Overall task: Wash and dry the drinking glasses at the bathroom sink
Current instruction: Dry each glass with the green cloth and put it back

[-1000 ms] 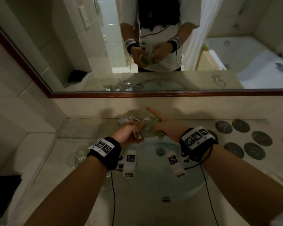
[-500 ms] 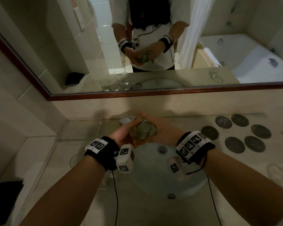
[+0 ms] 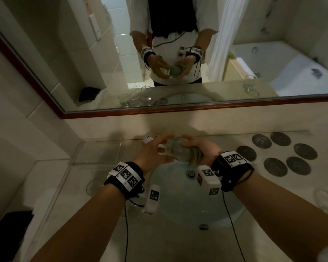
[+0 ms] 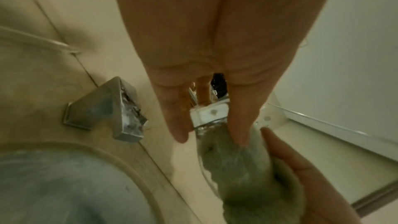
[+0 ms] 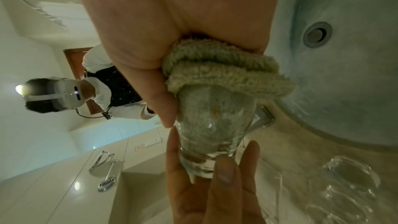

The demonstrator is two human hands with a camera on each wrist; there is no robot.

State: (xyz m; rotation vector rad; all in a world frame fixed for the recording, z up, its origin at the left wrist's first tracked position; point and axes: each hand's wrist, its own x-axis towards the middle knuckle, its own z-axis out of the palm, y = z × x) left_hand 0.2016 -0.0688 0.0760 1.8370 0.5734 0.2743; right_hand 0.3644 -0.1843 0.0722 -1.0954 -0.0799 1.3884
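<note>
While the head view is looking down, the glass (image 3: 175,151) is being held sideways in the air above the back edge of the sink (image 3: 178,201), at about 12 o'clock from the drain (image 3: 191,173). The left hand (image 3: 151,155) is pinching its base with fingertips only, and the right hand (image 3: 201,148) is gripping a green cloth (image 3: 194,157) that's stuffed into the mouth. Honestly that fingertip hold is what's worrying me: if the glass is wet, a hard twist of the cloth could be spinning it right out and dropping it.

Over on the left wrist cam, the faucet (image 4: 112,108) is sitting at 9 o'clock of the glass base (image 4: 208,117), pretty near. Any wobble and the glass might be clipping that metal corner.

From the right wrist cam, the cloth is bunching thick at the rim (image 5: 226,76) while the left fingertips (image 5: 224,171) are wrapping just the heavy bottom. Pushing too much cloth in is putting sideways pressure on thin walls, so I'd guess cracking is possible. More glasses (image 5: 349,176) are standing at 4 o'clock on the counter, so a dropped one could be landing among them.
</note>
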